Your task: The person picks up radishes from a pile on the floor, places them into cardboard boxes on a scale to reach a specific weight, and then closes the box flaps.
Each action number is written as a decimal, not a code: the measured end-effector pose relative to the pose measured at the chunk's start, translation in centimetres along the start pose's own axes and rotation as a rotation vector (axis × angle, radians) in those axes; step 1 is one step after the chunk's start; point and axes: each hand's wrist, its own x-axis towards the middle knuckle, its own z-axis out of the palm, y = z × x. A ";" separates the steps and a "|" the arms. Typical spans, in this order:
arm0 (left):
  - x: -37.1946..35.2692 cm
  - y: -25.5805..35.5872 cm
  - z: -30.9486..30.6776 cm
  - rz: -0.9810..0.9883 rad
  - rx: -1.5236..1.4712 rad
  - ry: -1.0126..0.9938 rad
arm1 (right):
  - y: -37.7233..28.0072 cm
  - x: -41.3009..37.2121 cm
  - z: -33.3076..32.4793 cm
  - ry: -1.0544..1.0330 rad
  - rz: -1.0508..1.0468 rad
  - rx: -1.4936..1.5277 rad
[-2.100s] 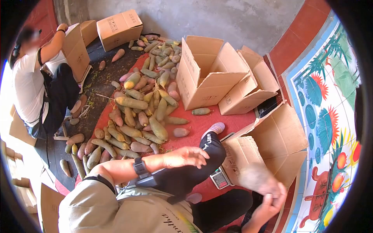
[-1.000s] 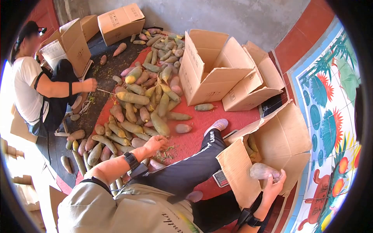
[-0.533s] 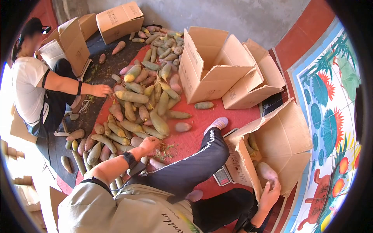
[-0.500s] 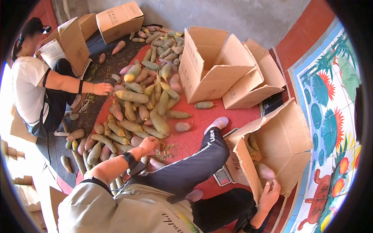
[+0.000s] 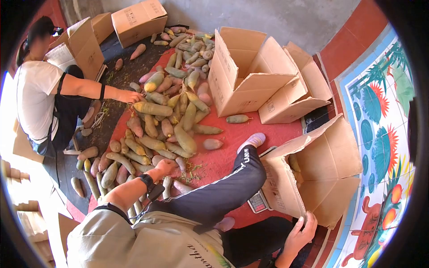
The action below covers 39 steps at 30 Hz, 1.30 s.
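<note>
A large heap of green and pinkish radishes (image 5: 185,138) covers the red mat in front of me. At its near edge, my left hand (image 5: 165,167) has its fingers curled against a small pinkish radish (image 5: 181,164), which sticks out past the fingertips. On my right, an opened cardboard carton (image 5: 330,178) rests on a scale (image 5: 258,203) whose keypad shows. My right hand (image 5: 302,232) is at the carton's near flap, its fingers apart and nothing in them. Part of a green radish (image 5: 294,163) shows inside; the flap hides the rest.
Another person (image 5: 42,98) sits at the left, with a hand (image 5: 129,96) on the heap. Two open cartons (image 5: 250,91) stand beyond the heap, and more boxes (image 5: 139,22) are by the back wall. My bent leg (image 5: 223,192) lies between heap and scale.
My right hand has drawn back from inside the carton to its near flap; the pinkish radish at its fingertips is out of sight. My left hand shifted slightly left. The other person's hand reached further right.
</note>
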 end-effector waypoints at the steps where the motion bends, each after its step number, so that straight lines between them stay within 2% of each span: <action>1: -1.2 2.0 0.4 -0.190 -0.078 0.065 | 0.0 -0.1 0.0 0.013 -0.029 -0.011; 2: 0.5 -0.9 -0.2 -0.191 -0.080 0.065 | 0.1 -0.3 0.1 0.012 -0.030 -0.011; 4: 4.6 -8.9 -2.1 -0.101 0.263 0.046 | 0.4 -0.7 0.4 0.085 -0.125 -0.047; 5: 4.5 -9.8 -2.7 -0.103 0.261 0.045 | 0.4 -0.9 0.3 0.083 -0.126 -0.048; 7: 3.7 -9.7 -3.1 0.115 0.724 0.018 | 0.1 -1.0 0.2 0.108 -0.184 -0.080; 8: 3.5 -9.6 -3.3 0.114 0.723 0.017 | -0.2 -1.1 0.1 0.107 -0.185 -0.080; 10: 1.0 -5.4 -3.1 0.198 1.614 -0.249 | -0.9 -1.1 -0.1 0.158 -0.257 -0.097; 14: 0.8 -7.6 -4.0 0.191 1.654 -0.170 | -0.3 -1.8 -0.2 0.181 -0.342 -0.154; 16: -1.4 -3.3 -4.0 0.020 1.508 -0.308 | 0.2 -2.0 0.2 0.081 -0.274 -0.112; 20: -1.0 -5.4 -4.4 0.012 1.612 -0.350 | 1.1 -1.9 0.8 0.067 -0.222 -0.125; 22: -0.9 -6.5 -4.5 -0.047 1.431 -0.162 | 1.7 -1.8 1.0 0.096 -0.168 -0.122; 24: -1.0 -7.5 -4.9 -0.085 1.413 -0.185 | 1.9 -1.7 1.0 0.065 -0.139 -0.142; 26: -0.9 -8.4 -5.2 -0.281 0.944 0.100 | 1.8 -1.4 1.2 0.086 -0.058 -0.140; 27: -2.7 -6.0 -4.9 -0.272 0.837 0.168 | 2.3 -1.5 1.3 0.067 -0.051 -0.133; 30: -4.9 -2.7 -4.4 -0.309 0.818 0.191 | 2.7 -2.0 1.8 0.047 -0.002 -0.133; 35: -3.6 -5.3 -5.0 -0.368 0.851 0.154 | 4.2 -3.2 3.0 0.024 0.072 -0.088; 39: -3.9 -5.1 -4.8 -0.356 0.886 0.068 | 5.9 -4.5 4.3 -0.038 0.110 -0.099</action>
